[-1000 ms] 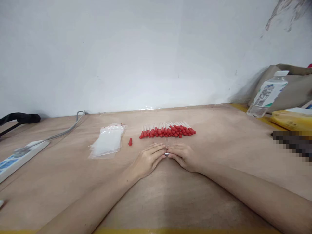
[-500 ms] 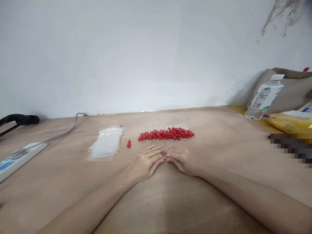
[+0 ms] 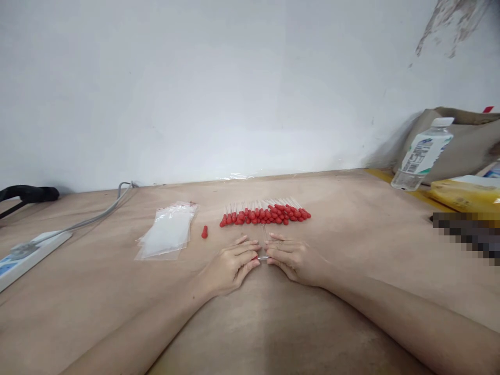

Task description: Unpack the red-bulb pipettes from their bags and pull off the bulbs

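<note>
Between my hands lies a glass dropper (image 3: 263, 258), held level just above or on the table. My left hand (image 3: 236, 263) pinches its left end, where a bit of red rubber bulb shows at the fingertips. My right hand (image 3: 292, 259) pinches the clear tube's right end; the rest is hidden by fingers. Just beyond the fingertips a bare glass tube (image 3: 264, 229) points toward a row of red-bulbed droppers (image 3: 265, 213), their thin tubes aimed at the wall. One loose red rubber bulb (image 3: 204, 232) sits left of that row.
Clear zip bags (image 3: 167, 232) are stacked at the left. Farther left are a white power strip (image 3: 35, 255) with a grey cable (image 3: 105, 211) and a black object (image 3: 29, 194). A water bottle (image 3: 422, 156), grey bag (image 3: 469, 140) and yellow package (image 3: 464, 194) stand right. A wall (image 3: 234, 94) backs the table.
My hands have drawn slightly apart and a little nearer to me. More of the clear tube and some red bulb now show between the fingers. The camera has shifted slightly.
</note>
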### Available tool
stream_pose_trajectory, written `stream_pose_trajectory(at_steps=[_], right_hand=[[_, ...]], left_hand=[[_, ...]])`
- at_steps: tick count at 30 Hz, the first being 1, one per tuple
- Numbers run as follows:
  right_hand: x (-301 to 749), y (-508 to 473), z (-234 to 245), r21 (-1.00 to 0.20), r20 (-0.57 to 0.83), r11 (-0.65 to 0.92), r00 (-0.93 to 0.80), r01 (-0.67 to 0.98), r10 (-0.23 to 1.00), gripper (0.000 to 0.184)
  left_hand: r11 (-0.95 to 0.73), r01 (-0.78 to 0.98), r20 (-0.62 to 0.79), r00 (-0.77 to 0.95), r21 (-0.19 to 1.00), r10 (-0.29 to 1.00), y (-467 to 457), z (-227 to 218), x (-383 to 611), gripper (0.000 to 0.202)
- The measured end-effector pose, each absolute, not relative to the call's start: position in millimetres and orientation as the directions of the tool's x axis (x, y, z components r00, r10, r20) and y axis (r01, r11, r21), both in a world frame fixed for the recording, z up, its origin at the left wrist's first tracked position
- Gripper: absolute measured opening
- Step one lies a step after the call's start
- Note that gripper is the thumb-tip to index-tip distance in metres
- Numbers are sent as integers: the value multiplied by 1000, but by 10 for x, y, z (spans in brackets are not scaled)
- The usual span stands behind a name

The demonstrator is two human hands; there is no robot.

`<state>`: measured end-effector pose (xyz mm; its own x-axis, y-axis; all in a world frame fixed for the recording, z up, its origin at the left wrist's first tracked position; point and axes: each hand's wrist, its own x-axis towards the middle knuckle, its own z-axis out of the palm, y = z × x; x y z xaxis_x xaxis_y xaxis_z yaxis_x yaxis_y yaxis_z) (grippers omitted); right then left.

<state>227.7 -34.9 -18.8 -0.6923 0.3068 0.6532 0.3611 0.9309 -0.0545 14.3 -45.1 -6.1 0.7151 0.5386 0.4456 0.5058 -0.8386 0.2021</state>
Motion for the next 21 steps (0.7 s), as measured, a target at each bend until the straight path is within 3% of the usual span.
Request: stream_pose_trajectory(at_steps=[7,15,17,21], right_hand=[[2305,-347,-213,40,695,927,-677,372,242,12],[2356,-348,-238,69,738,932,-647,356,192,15],[2408,-336,-253,36,744,928,-630,370,222,17],[2463,-312,-280,-71,723,825,-541,561,430,16]], left_hand=[[-828,467,407,722,309,559,-469,-20,127,24],[-828,444,446,699,342,559,-453,-75,61,23],[-808,470,466,661,355,589,-449,-84,13,23],[-716,604,509,518,352,687,-431,-67,-55,18]])
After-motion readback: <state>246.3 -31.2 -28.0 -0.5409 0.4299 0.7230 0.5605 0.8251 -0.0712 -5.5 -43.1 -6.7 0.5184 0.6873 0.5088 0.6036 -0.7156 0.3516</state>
